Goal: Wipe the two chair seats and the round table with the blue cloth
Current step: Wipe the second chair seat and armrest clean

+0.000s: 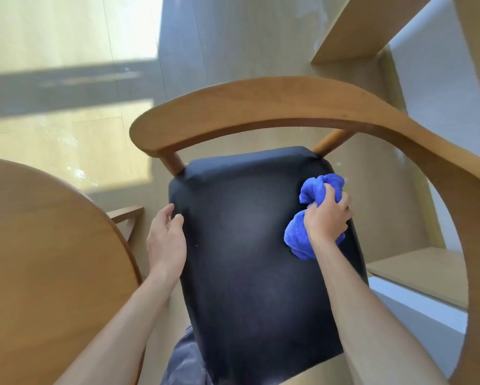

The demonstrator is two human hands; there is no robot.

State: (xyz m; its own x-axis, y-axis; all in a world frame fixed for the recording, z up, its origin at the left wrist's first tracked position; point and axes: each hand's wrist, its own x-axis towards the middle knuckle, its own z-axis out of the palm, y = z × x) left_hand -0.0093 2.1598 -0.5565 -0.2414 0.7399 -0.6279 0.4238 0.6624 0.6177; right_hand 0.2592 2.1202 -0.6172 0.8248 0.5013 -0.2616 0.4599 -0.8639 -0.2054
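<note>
Head view, looking steeply down. The right hand [326,218] forms a clenched grip around the bunched blue cloth [302,237], pressing it against the right edge of the dark chair seat [247,259], toward its back. The left hand [166,237] lies relaxed with straight fingers, holding nothing, its fingertips touching the seat's left edge. The curved wooden backrest [261,107] arcs behind and around the seat. The round bench [39,245] fills the lower left, just beside the chair. As a judgement, the task is in its early or middle stage: one seat is being wiped; a second chair is not visible, and whether the bench has been wiped cannot be told. The cloth appears soft, plush and vivid blue, crumpled into a wad with folds protruding above and below the fingers. The seat is smooth and near-black with a faint sheen.
</note>
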